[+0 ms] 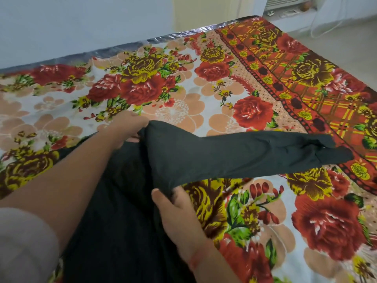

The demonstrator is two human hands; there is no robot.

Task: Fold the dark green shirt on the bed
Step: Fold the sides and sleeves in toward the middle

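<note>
The dark green shirt (183,156) lies on the bed (183,94), its body running toward me and one long sleeve stretched out flat to the right, cuff near the red border. My left hand (127,128) pinches the cloth at the far shoulder, where the sleeve meets the body. My right hand (177,209) grips the near edge of the same sleeve at the armpit, thumb on top. A pale sleeve covers my left upper arm at the lower left.
A floral bedsheet in red, yellow and peach covers the bed, with a red checked border (306,82) at the right. A pale wall (81,27) runs along the far side. An air cooler (285,5) stands on the floor at the back right.
</note>
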